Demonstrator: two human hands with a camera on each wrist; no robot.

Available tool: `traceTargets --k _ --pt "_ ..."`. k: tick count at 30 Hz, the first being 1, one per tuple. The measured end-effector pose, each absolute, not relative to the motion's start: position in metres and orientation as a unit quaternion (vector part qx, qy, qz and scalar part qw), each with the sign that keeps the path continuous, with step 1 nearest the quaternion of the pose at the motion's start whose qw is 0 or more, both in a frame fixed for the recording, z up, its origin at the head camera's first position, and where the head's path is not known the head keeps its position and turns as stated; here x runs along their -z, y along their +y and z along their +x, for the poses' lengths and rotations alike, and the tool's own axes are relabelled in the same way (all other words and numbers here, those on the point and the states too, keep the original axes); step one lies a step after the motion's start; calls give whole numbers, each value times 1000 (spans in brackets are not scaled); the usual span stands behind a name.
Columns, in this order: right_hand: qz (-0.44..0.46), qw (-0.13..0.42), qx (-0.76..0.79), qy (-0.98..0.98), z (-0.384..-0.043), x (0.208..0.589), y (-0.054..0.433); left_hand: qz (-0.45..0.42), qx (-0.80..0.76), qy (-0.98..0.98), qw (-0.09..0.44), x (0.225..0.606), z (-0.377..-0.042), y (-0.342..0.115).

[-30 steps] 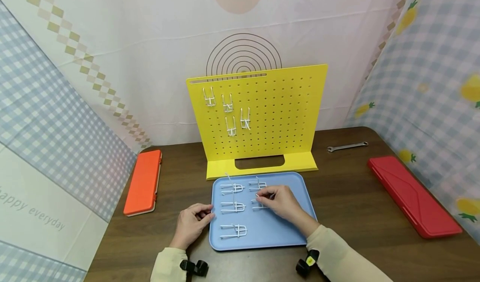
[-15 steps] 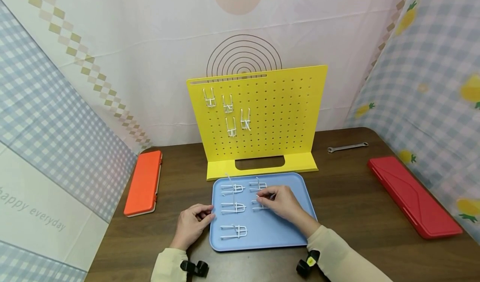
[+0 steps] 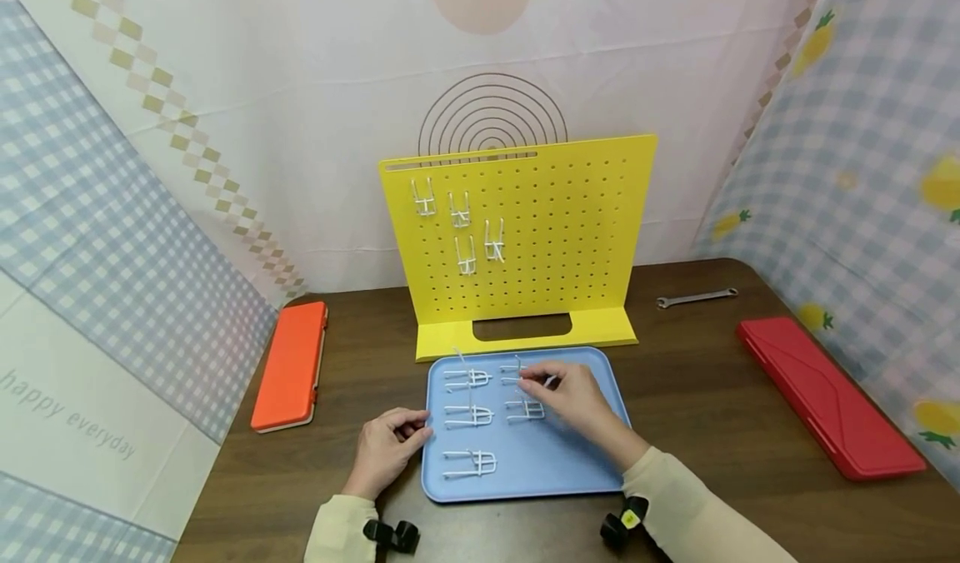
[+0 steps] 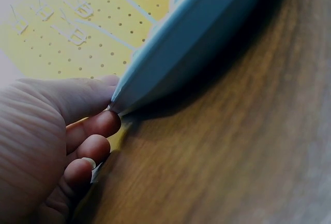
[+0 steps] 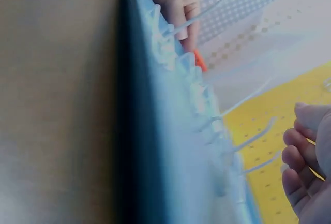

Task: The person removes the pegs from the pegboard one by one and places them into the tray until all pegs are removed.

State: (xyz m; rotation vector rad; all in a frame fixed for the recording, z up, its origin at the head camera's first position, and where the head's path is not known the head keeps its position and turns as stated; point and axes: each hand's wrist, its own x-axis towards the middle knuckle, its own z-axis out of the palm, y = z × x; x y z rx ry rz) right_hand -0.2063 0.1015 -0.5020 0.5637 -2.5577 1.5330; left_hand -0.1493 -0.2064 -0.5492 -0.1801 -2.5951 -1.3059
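Note:
A light blue tray (image 3: pixel 555 467) lies on the table, bearing several white wire pegboard hooks. My left hand (image 3: pixel 386 450) pinches its left rim, thumb above and index finger below, as the left wrist view shows. My right hand (image 3: pixel 573 401) hovers over the tray's right part with fingers loosely curled. Its fingertips are by the upper right hook (image 3: pixel 512 369), partly covering it. In the right wrist view the right hand (image 5: pixel 310 157) appears apart from the upright prongs. Just below it sits the lower right hook (image 3: pixel 532 411). Three hooks line the left side, the middle one (image 3: pixel 474 416) among them.
Behind the tray stands a yellow pegboard (image 3: pixel 570 238) with several white hooks hung at its upper left. An orange case (image 3: pixel 291 365) lies left, a red case (image 3: pixel 825 396) right. A wrench (image 3: pixel 697 298) lies at the back right.
My right hand has left the lower right hook and moved slightly up toward the upper right one; the lower hook now shows more fully. My left hand stays on the rim.

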Motion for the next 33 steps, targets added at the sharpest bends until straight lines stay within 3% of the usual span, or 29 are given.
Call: traceTargets --k 5,13,18,24,33 --pt "226 103 -502 -828 -219 459 108 -66 441 -887 119 550 -151 -206" --pt "261 138 -468 -833 -260 373 99 -67 441 -888 117 548 -151 -204" --pt "265 110 -447 -847 -294 342 75 -67 445 -885 119 547 -148 -206" --pt "227 60 -482 -844 -332 336 53 -63 442 -887 117 551 -148 -208" --pt "196 16 -543 -816 -353 332 39 -63 440 -888 119 550 -149 -207"
